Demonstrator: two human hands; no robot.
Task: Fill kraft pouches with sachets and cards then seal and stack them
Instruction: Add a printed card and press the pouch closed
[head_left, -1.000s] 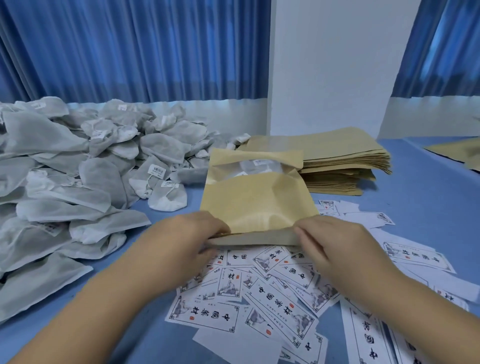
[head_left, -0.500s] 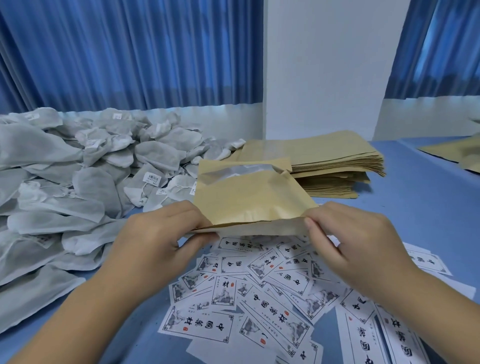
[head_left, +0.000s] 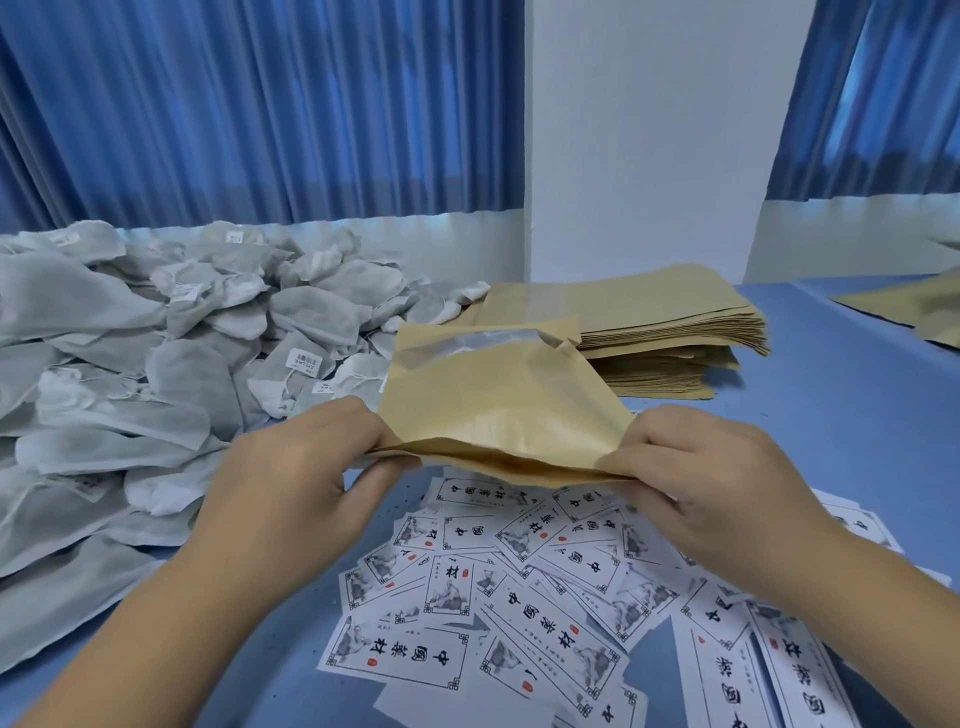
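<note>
A kraft pouch (head_left: 498, 400) with a clear window strip hangs over the blue table, held by its near edge. My left hand (head_left: 306, 467) pinches the pouch's left corner, and my right hand (head_left: 696, 478) pinches its right corner. The near edge gapes slightly between the two hands. Printed white cards (head_left: 524, 582) lie scattered under and in front of the pouch. A big heap of grey-white sachets (head_left: 156, 364) covers the table's left side. What the pouch holds inside is hidden.
A stack of flat kraft pouches (head_left: 670, 322) sits behind the held pouch, against a white pillar (head_left: 644, 135). More kraft pouches (head_left: 914, 306) lie at the far right. Bare blue table (head_left: 831, 415) shows to the right. Blue curtains hang behind.
Both hands have lifted the pouch's near edge off the cards and tipped the pouch flatter, away from me. The near edge has spread open a little.
</note>
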